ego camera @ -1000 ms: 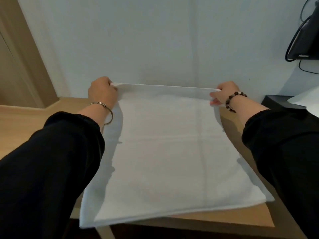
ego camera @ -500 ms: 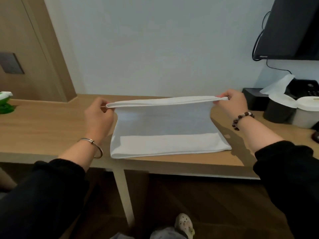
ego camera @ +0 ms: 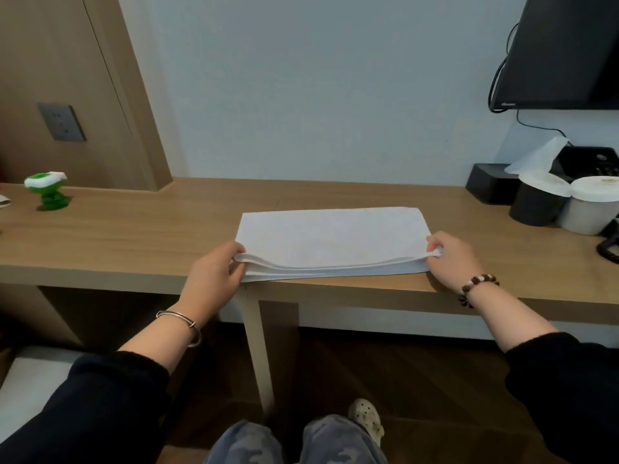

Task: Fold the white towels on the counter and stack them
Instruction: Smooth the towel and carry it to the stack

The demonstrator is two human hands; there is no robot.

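A white towel lies folded in several layers on the wooden counter, its near edge at the counter's front edge. My left hand pinches the towel's near left corner. At the near right corner my right hand pinches the top layers, which are slightly raised off the layers below. No other towel is in view.
A green and white toy stands at the counter's far left. At the right are a black tissue box, a black cup, a white cup and a telephone. A screen hangs on the wall.
Both hands carried the towel's far edge toward me and laid it down on the near edge, folding the towel over. The view pulled back from the counter.
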